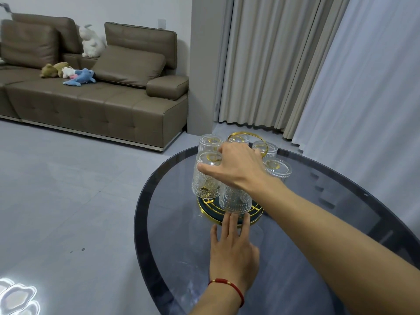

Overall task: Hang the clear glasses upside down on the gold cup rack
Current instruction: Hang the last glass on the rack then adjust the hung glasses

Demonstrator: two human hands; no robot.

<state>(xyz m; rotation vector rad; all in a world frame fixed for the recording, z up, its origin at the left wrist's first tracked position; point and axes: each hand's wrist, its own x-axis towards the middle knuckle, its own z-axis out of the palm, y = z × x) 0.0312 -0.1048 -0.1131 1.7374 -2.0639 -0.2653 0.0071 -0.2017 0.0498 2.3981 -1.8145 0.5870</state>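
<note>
The gold cup rack (256,215) stands on the round dark glass table (318,223), with a gold ring handle (244,134) at its top. Several clear patterned glasses hang upside down on it. My right hand (236,165) reaches over the rack from the right and grips the upturned bottom of the left-front glass (205,181), thumb on its near side, fingers behind it. Another glass (235,198) hangs at the front under my wrist. My left hand (233,251) lies flat on the table with its fingertips touching the rack's round base, holding nothing.
The table's curved edge (141,223) runs just left of the rack. Beyond it lies grey floor, with a brown sofa (95,98) carrying plush toys at the back left. Curtains (272,64) hang behind the table on the right.
</note>
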